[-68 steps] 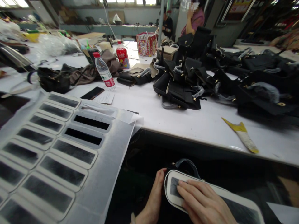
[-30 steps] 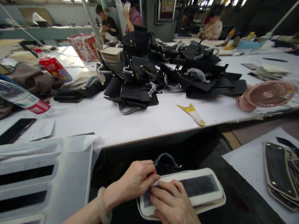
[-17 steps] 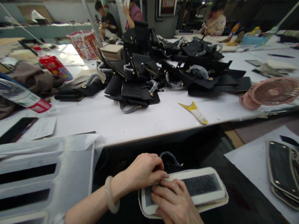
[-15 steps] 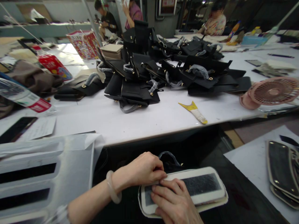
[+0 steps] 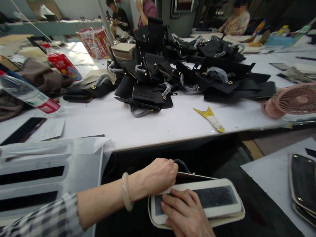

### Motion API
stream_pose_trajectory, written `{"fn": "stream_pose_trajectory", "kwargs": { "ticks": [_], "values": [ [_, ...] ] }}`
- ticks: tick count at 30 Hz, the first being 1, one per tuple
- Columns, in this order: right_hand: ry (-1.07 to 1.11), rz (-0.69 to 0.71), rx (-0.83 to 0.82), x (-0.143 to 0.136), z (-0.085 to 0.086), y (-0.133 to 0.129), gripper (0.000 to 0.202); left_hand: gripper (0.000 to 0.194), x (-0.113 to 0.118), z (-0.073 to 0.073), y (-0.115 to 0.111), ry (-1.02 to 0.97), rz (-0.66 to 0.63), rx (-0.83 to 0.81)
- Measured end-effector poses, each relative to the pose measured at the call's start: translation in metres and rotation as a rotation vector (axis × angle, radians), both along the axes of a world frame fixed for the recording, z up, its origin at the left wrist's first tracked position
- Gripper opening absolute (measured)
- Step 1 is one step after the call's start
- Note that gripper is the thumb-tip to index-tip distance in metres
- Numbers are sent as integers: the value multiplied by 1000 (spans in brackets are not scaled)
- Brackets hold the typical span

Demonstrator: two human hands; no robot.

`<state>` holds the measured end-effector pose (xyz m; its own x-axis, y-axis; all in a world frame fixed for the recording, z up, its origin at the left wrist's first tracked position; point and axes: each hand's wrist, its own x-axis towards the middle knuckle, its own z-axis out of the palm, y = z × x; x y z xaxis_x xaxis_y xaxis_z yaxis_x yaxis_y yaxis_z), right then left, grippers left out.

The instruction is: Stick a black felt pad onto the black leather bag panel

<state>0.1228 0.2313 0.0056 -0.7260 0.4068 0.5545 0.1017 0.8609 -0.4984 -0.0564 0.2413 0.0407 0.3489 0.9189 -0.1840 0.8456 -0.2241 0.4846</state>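
Note:
A white, round-cornered piece with a dark central strip point(image 5: 216, 196) lies low in front of me, on a dark surface. My right hand point(image 5: 184, 210) rests flat across its left half, fingers stretched out and pressing on it. Just beyond, my left hand point(image 5: 160, 174) is closed at the left end of a dark bag panel point(image 5: 195, 178) whose pale edge is lifted; its fingertips are hidden. A plastic-wrapped bag handle point(image 5: 183, 165) with a gold-coloured fitting shows behind that panel.
Black handbags point(image 5: 150, 95) pile up on the white table point(image 5: 148, 131). A yellow-and-white scraper-like piece point(image 5: 209, 119) lies near its edge. A pink fan point(image 5: 293, 100) stands right, above stacked dark panels point(image 5: 303, 184). At left are a slotted translucent tray point(image 5: 81, 164) and a bottle point(image 5: 29, 93).
My left hand has moved up and back from the white piece, and the pale-edged dark panel now shows raised beside it. My right hand stays on the piece. The view has shifted slightly.

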Motion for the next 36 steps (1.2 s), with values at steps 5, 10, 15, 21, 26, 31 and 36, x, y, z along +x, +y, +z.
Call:
{"fn": "stream_pose_trajectory", "kwargs": {
  "ticks": [5,10,15,21,26,31,36],
  "values": [
    [-94,18,-49,4,2,0,18,15,-5,3,3,-193,166,-101],
    [-199,75,-97,3,16,6,15,19,-31,-7,-3,-617,325,-389],
    [-264,147,7,-3,28,16,20,50,-34,-75,-58,-905,837,-412],
    [-263,157,100,-7,27,17,33,59,37,-120,-123,-1486,1166,-456],
    [-284,165,122,-8,33,18,35,56,69,-128,-132,-2060,1240,-261],
    [-308,153,38,-11,39,14,30,53,70,-130,-133,-2058,1239,-207],
    [-335,123,24,-15,35,9,32,53,69,-125,-136,-2029,1180,-225]
  ]
}}
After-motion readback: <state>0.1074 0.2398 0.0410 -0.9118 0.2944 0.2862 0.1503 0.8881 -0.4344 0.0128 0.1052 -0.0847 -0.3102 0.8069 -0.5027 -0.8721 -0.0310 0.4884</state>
